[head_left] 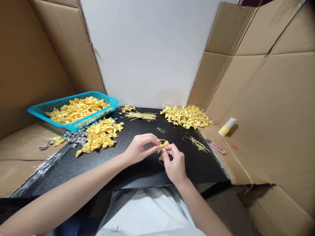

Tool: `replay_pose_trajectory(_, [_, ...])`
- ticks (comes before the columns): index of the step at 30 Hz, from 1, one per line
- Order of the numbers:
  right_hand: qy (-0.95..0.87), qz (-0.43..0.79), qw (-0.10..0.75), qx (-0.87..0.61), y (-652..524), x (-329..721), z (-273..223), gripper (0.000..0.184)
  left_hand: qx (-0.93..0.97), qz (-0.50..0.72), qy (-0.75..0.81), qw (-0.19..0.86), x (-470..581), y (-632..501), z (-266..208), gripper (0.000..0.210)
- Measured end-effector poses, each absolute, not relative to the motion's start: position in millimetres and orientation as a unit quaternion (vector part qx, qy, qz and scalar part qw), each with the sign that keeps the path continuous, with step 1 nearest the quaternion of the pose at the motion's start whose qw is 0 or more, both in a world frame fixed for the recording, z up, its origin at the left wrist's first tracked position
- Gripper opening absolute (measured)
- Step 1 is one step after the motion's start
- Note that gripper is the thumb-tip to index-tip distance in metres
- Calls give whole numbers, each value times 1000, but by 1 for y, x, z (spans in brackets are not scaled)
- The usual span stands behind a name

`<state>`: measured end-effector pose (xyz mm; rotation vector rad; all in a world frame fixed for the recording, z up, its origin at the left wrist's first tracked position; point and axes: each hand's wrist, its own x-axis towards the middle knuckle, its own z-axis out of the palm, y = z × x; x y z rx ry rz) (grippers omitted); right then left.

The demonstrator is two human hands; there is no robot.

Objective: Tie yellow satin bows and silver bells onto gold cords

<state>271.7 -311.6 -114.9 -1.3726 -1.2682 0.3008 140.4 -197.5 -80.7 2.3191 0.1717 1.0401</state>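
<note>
Between my two hands, just above the front middle of the black table, is a yellow ribbon bow with a thin gold cord looping out above and below it. My left hand pinches the bow's left side with thumb and fingertips. From the right, my right hand pinches the bow near its middle. My fingertips cover part of the knot, so how the cord passes through it is hidden. A short loose cord lies on the table just beyond my hands.
At left, a blue basket holds yellow bows; more bows and silver beads lie before it. Cut gold cords and a heap of corded bows lie behind. To the right are cord pieces, a pink cutter and a spool.
</note>
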Motion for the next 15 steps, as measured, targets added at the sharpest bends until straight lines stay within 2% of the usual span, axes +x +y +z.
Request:
replay_pose_trajectory(6, [-547, 134, 576, -592, -311, 272, -118, 11, 818, 367, 161, 412, 144, -203, -88, 22])
replay_pose_trajectory(15, [-555, 132, 572, -589, -312, 272, -117, 12, 785, 386, 186, 447, 150, -208, -91, 21])
